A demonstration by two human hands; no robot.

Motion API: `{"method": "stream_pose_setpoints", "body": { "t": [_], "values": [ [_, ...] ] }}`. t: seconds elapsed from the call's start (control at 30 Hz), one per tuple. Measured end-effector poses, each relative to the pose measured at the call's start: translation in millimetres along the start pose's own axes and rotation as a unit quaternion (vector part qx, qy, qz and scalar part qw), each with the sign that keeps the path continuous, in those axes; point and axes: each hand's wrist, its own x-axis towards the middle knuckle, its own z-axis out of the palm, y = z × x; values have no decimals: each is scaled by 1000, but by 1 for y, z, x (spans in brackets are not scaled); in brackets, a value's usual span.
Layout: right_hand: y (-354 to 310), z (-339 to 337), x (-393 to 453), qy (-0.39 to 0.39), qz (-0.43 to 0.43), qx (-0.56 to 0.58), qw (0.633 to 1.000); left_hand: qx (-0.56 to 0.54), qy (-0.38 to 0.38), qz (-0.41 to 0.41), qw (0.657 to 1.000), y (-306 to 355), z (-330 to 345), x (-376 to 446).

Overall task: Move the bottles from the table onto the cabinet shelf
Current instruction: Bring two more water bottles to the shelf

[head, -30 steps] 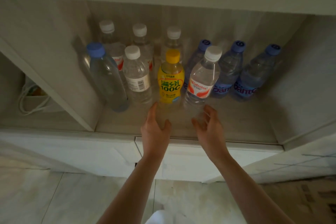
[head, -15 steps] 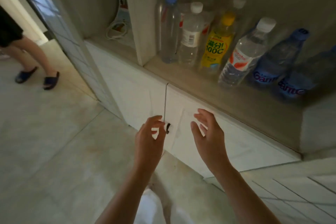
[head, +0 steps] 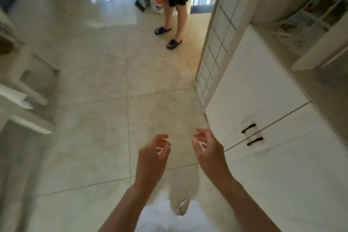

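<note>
My left hand and my right hand hang side by side over the tiled floor, both empty with fingers loosely curled and apart. The white cabinet runs along the right side, its lower doors with black handles just right of my right hand. Only the left end of its shelf shows. No bottles are in view.
A person in dark shorts and blue slippers stands ahead on the floor near a doorway. A glass-paned door stands at the cabinet's far end. White furniture legs fill the left edge. A coiled white cable lies on the shelf.
My view has swung left, away from the shelf of bottles, and onto the floor. Both hands dropped from the shelf edge and stay empty.
</note>
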Motion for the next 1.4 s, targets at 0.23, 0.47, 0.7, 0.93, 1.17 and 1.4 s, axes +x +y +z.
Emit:
{"method": "stream_pose_setpoints", "body": {
  "t": [0.23, 0.47, 0.7, 0.93, 1.17, 1.4],
  "values": [
    [-85, 137, -19, -155, -117, -53, 980, -7, 175, -100, 979, -84, -139, -28],
    [-170, 294, -67, -271, -177, -64, 944, -5, 292, -216, 932, -177, -298, -78],
    [-228, 415, -104, -374, -212, -64, 900, -18, 408, -300, 862, -236, -401, -111],
    [-271, 499, -104, -441, -252, -83, 857, -53, 419, -337, 841, -270, -429, -94],
    [-331, 589, -70, -490, -281, -95, 820, -64, 444, -372, 813, -307, -494, -35],
    [-419, 683, -50, -558, -361, -113, 739, -58, 517, -378, 766, -330, -595, 19]
  ]
}}
